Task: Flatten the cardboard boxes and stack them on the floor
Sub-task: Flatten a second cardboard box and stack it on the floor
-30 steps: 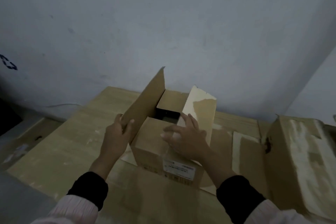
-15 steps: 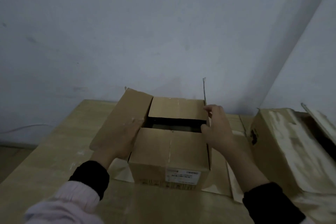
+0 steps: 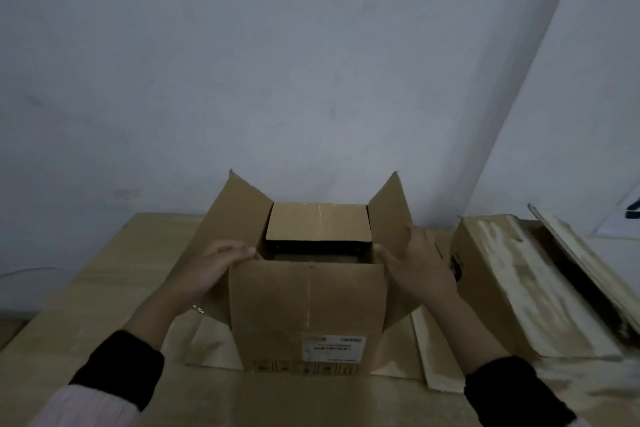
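An open cardboard box stands at lower centre of the frame on flattened cardboard sheets. The left hand and right hand press flat, fingers spread, on its two side flaps — gripping nothing. A second box lies at right.

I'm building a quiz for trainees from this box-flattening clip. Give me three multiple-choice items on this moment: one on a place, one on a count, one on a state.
1. Where is the white label on the open box?
A. near face, low right
B. left flap
C. far flap

2. How many upright boxes are in view?
A. one
B. two
C. four

3. What state are the open box's side flaps in?
A. taped shut
B. spread outward
C. torn off

Answers: 1 A, the label sits low on the face nearest the camera. 2 B, a second box stands to the right. 3 B, the left hand and right hand rest on the splayed flaps.
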